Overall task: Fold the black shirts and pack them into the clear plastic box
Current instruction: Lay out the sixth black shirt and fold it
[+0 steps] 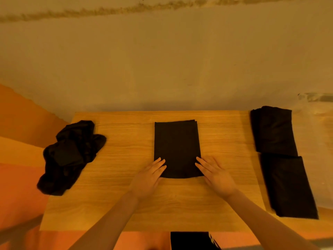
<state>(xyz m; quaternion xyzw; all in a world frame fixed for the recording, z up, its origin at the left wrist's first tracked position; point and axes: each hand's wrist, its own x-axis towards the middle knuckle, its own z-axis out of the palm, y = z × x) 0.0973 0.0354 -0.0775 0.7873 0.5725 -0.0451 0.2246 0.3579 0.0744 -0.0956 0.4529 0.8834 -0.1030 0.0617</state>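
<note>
A black shirt (177,145) lies folded into a tall rectangle at the middle of the wooden table (126,141). My left hand (150,175) lies flat at its near left corner, fingers straight and touching the cloth. On the near right corner my right hand (215,173) rests the same way, fingers spread. A crumpled heap of black shirts (70,156) sits at the table's left edge. Two folded black shirts lie on the right, one farther back (273,130) and one nearer (290,186). The clear plastic box is not in view.
A plain wall stands just behind the table's far edge. An orange floor shows to the left. Dark clothing of the person (192,240) appears below the table's near edge. Bare wood lies between the heap and the middle shirt.
</note>
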